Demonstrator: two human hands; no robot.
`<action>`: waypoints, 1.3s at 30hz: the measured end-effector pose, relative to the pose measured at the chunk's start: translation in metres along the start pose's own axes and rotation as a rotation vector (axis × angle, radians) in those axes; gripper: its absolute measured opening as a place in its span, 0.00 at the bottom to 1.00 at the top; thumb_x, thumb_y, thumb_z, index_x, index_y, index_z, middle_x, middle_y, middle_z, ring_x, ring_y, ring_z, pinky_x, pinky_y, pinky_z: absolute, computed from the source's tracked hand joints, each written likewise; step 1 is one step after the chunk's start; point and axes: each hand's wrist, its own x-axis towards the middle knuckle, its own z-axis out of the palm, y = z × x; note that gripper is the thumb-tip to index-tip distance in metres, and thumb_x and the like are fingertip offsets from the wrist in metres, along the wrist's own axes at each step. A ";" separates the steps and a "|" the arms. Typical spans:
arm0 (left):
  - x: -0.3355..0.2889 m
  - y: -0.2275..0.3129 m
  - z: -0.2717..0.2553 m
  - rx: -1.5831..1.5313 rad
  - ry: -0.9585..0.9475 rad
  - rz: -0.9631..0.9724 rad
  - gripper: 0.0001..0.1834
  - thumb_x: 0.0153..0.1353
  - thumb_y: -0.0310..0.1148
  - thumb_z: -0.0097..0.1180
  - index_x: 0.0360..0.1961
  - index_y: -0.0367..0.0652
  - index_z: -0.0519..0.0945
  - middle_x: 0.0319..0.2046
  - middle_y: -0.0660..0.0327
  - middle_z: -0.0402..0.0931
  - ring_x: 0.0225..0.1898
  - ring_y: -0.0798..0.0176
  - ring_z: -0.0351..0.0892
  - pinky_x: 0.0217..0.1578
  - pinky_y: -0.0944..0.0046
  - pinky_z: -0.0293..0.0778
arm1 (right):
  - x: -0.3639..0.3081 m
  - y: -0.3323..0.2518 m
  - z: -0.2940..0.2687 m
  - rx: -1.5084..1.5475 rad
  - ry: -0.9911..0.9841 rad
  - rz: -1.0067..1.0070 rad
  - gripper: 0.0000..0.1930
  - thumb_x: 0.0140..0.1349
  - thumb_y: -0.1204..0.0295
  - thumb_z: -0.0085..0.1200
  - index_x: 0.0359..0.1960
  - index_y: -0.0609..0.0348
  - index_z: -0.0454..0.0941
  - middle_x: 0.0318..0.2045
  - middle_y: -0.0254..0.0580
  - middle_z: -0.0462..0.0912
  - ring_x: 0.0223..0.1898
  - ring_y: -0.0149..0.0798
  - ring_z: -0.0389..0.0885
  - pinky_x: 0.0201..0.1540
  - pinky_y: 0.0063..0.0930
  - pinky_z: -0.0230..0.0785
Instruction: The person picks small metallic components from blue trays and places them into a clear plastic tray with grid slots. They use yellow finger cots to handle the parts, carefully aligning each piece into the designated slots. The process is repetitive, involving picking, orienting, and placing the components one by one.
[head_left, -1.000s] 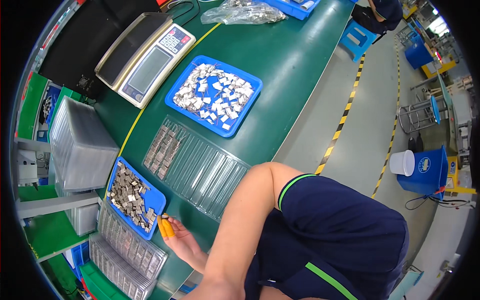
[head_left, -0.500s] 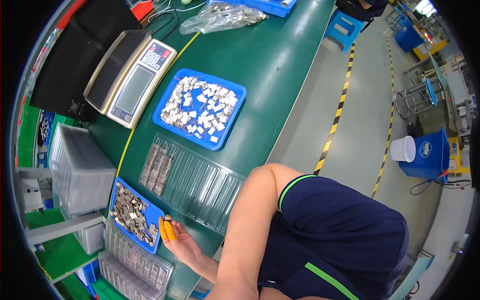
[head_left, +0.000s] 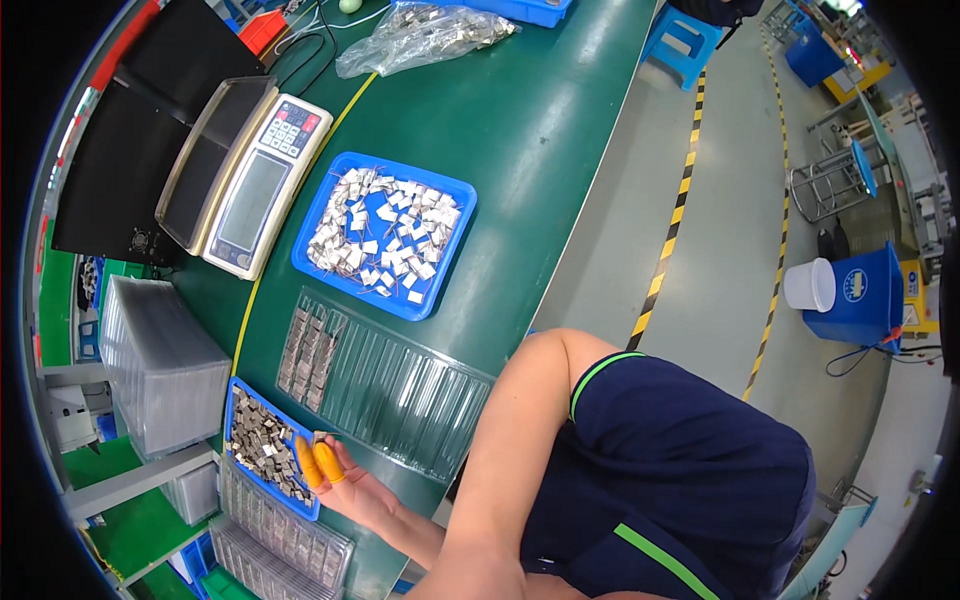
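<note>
My left hand (head_left: 350,490), yellow-orange finger cots on two digits, is closed at the fingertips around a small grey part (head_left: 321,436) with a thin lead; its exact kind is too small to tell. Just beside the hand lies a blue tray (head_left: 235,392) of small grey block-shaped parts (head_left: 262,440). A clear ribbed plastic tray (head_left: 405,385) lies beyond, its left end filled with rows of similar grey parts (head_left: 308,355). My right arm bends across the foreground. Only the wrist area of my right hand (head_left: 485,575) shows at the lower edge, its fingers hidden.
Farther off sits a blue tray (head_left: 462,205) of white wired parts, with a digital scale (head_left: 250,190) at its left. A clear plastic bag (head_left: 425,40) lies at the back. Clear trays are stacked (head_left: 165,370) on the left; more (head_left: 285,530) lie nearby. The bench edge runs along the right.
The view has shifted slightly, so the bench things sit a little lower in the picture. My left hand has moved slightly left, nearer the grey parts' tray, still pinching the small part.
</note>
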 end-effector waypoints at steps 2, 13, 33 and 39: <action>0.001 0.002 0.005 0.107 -0.002 0.015 0.20 0.60 0.20 0.51 0.54 0.30 0.67 0.44 0.51 0.74 0.44 0.60 0.77 0.47 0.69 0.75 | -0.009 -0.003 -0.010 -0.013 0.045 0.060 0.16 0.55 0.69 0.57 0.46 0.57 0.75 0.42 0.43 0.75 0.48 0.41 0.70 0.55 0.33 0.60; -0.001 0.001 0.047 -0.216 -0.189 -0.174 0.16 0.57 0.20 0.56 0.48 0.35 0.74 0.43 0.53 0.77 0.45 0.61 0.77 0.45 0.64 0.76 | -0.086 0.020 -0.091 -0.980 0.710 0.448 0.14 0.50 0.72 0.60 0.41 0.59 0.80 0.40 0.43 0.79 0.44 0.43 0.73 0.50 0.32 0.66; 0.004 -0.003 0.055 0.071 -0.209 -0.126 0.09 0.61 0.26 0.55 0.39 0.31 0.77 0.34 0.57 0.79 0.36 0.67 0.78 0.42 0.67 0.73 | -0.091 0.023 -0.115 -1.259 0.671 0.332 0.18 0.40 0.77 0.66 0.37 0.58 0.82 0.32 0.35 0.81 0.38 0.37 0.76 0.42 0.28 0.68; 0.006 -0.007 0.051 0.181 -0.276 -0.145 0.07 0.62 0.26 0.52 0.38 0.32 0.75 0.33 0.60 0.77 0.36 0.68 0.76 0.42 0.68 0.72 | -0.109 0.029 -0.108 -0.517 0.930 0.696 0.08 0.49 0.79 0.62 0.33 0.64 0.82 0.35 0.39 0.81 0.38 0.33 0.77 0.45 0.27 0.68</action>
